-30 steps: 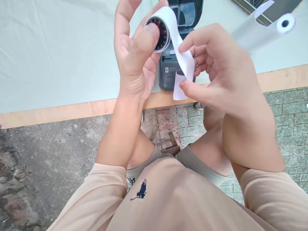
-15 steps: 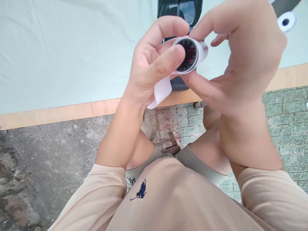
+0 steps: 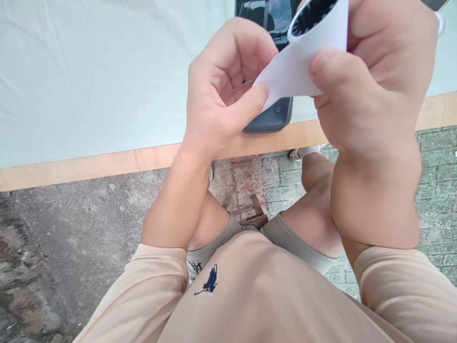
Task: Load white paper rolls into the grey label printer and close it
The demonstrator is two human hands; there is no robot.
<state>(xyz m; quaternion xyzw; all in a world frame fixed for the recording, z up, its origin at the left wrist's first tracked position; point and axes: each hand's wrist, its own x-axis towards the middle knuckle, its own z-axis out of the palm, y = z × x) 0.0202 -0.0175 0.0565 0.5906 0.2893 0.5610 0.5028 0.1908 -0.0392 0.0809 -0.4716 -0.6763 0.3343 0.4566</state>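
Between my hands is a roll of white paper [image 3: 296, 66] with a dark hollow core, tilted so that one end faces up. My right hand [image 3: 371, 81] wraps round the roll, its thumb pressed on the paper. With thumb and fingers, my left hand [image 3: 228, 85] pinches the loose end of the strip, which slants down to the left from the roll. Below and behind them, a dark device [image 3: 267, 121] with a power button and a raised, partly see-through lid [image 3: 267, 14] stands on the table; my hands and the paper hide its middle.
A pale cloth [image 3: 107, 85] covers the table, whose wooden edge [image 3: 89, 162] runs across in front of me. Partly behind my right hand lies another white roll [image 3: 441, 24]. A small wooden stool [image 3: 255, 209] shows between my legs.
The roll has moved up and to the right in my right hand and turned. My left thumb has left its core, and my left hand now holds the strip's end, stretched out.
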